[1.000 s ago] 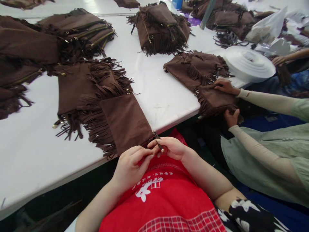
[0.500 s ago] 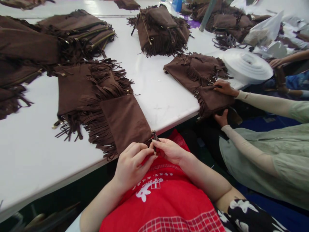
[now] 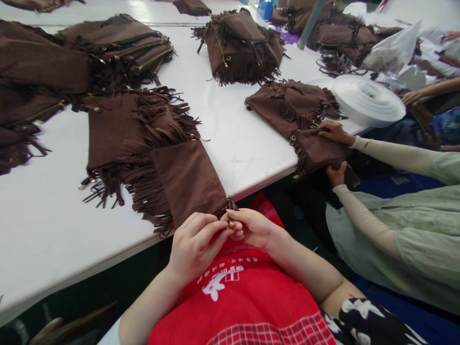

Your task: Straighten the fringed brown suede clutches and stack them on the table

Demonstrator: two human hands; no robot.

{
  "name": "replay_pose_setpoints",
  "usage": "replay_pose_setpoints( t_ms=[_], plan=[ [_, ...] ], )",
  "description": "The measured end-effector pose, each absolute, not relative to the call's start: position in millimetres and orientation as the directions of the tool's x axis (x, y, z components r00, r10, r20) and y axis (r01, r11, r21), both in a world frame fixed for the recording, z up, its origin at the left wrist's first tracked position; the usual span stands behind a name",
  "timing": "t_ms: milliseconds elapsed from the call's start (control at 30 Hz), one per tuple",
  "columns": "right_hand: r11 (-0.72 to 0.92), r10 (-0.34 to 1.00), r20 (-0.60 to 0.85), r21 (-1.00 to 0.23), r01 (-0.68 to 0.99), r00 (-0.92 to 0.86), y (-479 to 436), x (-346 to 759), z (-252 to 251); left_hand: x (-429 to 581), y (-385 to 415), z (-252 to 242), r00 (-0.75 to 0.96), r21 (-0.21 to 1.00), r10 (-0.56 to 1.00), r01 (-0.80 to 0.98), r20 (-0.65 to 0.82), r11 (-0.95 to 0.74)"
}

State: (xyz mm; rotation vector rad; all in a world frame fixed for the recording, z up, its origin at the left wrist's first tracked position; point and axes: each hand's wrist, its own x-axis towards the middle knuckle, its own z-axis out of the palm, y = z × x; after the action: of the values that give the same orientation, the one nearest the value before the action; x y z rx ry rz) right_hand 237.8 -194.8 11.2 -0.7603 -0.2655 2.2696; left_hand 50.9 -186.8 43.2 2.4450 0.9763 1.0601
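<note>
Clearly soft stuff: the brown fringed bag (image 3: 187, 179) lies flat at lower centre, its near corner at the edge of the white worktop (image 3: 46, 225). I judge it light and limp, so the firm hold is the small pull (image 3: 230, 207) at that corner, where the fingers of the left hand (image 3: 194, 244) and right hand (image 3: 251, 227) are pinched on it. The worktop looks smooth. More bags crowd the upper frame, and a co-worker's hand (image 3: 334, 132) presses another at right.

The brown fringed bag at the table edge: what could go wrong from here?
The left hand and right hand pinch the small pull at the corner of the bag, right at the table edge; a tug might slide it off. Its fringe overlaps the next bag and could drag it.
</note>
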Motion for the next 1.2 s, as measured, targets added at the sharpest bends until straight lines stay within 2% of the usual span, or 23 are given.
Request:
replay_pose_setpoints(
  t_ms=[233, 367, 600, 900, 1200],
  plan=[
    [-0.790, 0.606, -0.367, -0.172, -0.588, -0.706, -194.5, 239.0, 8.1, 53.4, -183.1, 45.0, 0.486, 0.494, 0.687, 0.478, 0.541, -0.727],
    [-0.820, 0.562, -0.373, -0.136, -0.556, -0.738, -193.1, 238.3, 8.2, 54.1, -180.1, 43.9, 0.482, 0.484, 0.690, 0.492, 0.541, -0.723],
    [-0.799, 0.591, -0.406, -0.176, -0.575, -0.697, -195.1, 235.8, 6.9, 54.5, -181.1, 46.9, 0.497, 0.482, 0.695, 0.501, 0.520, -0.719],
    [-0.748, 0.621, -0.566, -0.223, -0.625, -0.542, -198.1, 231.0, 13.3, 52.1, -182.1, 45.6, 0.465, 0.516, 0.719, 0.501, 0.517, -0.695],
    [-0.606, 0.779, -0.531, -0.498, -0.620, -0.334, -202.5, 214.5, 16.0, 46.4, -189.0, 40.3, 0.442, 0.523, 0.736, 0.519, 0.514, -0.677]
  ],
)
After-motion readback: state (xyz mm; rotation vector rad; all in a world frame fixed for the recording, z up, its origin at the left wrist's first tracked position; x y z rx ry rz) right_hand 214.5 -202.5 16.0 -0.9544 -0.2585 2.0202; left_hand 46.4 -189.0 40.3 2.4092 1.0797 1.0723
